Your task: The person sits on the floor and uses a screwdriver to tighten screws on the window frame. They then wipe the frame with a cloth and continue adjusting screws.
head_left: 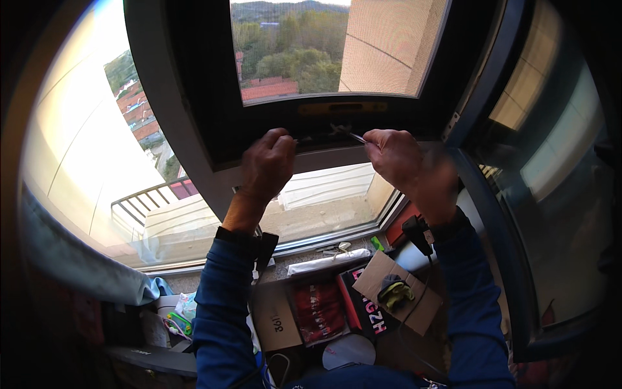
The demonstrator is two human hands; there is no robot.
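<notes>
My right hand is closed around a slim, shiny metal tool. Its far end looks forked and points left, close to the lower bar of the dark window frame. To the left, my left hand is held up in a closed pinch at the same bar. Something thin and pale seems to stick out from its fingertips, too small and dark to name. A yellowish strip lies along the frame above both hands. Behind it, the mesh screen fills the frame's opening.
An opened glass sash stands at the right. Below the hands, the stone sill carries a long white packet and small items. Nearer lie a brown box, a red packet and a cardboard piece with a glove.
</notes>
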